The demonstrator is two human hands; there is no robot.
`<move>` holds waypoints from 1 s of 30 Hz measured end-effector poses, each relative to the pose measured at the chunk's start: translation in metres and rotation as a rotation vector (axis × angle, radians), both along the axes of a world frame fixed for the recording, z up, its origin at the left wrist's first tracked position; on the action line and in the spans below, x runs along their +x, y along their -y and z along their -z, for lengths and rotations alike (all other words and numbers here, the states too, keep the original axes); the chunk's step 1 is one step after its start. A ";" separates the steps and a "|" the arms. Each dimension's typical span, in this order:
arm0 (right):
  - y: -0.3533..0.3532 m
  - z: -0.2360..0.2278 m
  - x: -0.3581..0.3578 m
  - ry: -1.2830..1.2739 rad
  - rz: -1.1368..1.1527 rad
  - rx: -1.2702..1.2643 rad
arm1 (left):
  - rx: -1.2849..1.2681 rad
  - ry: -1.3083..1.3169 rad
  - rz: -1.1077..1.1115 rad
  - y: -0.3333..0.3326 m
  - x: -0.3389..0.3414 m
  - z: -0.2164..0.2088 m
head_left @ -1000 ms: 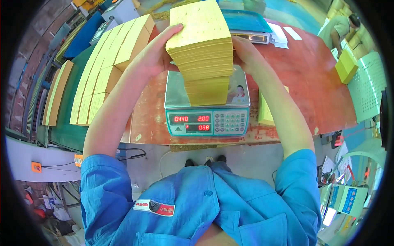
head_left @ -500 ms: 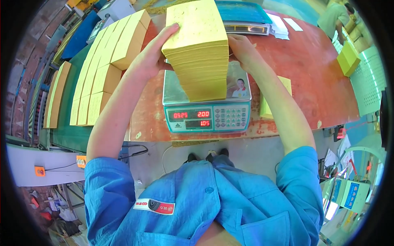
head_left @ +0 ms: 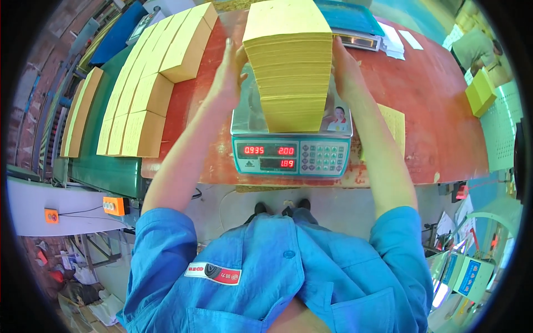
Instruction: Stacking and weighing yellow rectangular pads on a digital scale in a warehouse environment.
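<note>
A tall stack of yellow paper sheets [head_left: 294, 77] stands on the metal pan of a digital scale [head_left: 252, 114], its layered edges facing me. The scale's green-and-white front shows lit red digits and a keypad. To the left of the stack, my left hand [head_left: 229, 75] is open, fingers apart, its thumb raised and its fingertips close to the paper. My right hand [head_left: 345, 69] lies stretched along the stack's right side, holding nothing; some of its fingers are hidden at the paper's edge.
Several yellow paper blocks [head_left: 147, 91] stand in rows at the left, on the red tabletop [head_left: 422, 100] and a green surface [head_left: 105, 172]. A second scale [head_left: 355, 41] and white papers [head_left: 392, 41] lie behind. Another yellow pile [head_left: 393, 125] is beside my right forearm. A person [head_left: 474, 50] works at the far right.
My left hand has come off the top of the stack and opened beside it. My right hand has loosened along the other side. The scale's digits have changed, and the view has shifted slightly.
</note>
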State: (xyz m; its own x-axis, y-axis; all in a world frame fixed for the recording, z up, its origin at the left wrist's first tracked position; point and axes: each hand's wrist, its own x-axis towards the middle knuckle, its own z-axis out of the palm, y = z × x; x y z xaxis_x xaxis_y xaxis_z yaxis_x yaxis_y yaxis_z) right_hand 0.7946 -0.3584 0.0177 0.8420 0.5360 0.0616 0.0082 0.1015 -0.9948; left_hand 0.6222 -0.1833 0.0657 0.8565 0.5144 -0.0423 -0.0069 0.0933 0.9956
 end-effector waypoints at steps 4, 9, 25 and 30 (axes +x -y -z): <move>-0.028 -0.022 -0.054 -0.350 -0.039 0.140 | -0.355 0.201 -0.083 0.005 0.022 0.036; -0.014 -0.018 -0.051 -0.192 -0.089 0.118 | -0.240 0.100 0.047 0.018 0.016 0.020; 0.367 0.101 0.014 0.023 0.719 -0.277 | -0.199 -0.165 -1.022 0.009 -0.348 0.199; 0.367 0.144 0.005 0.323 0.656 -0.540 | -0.259 -0.162 -1.061 0.044 -0.327 0.196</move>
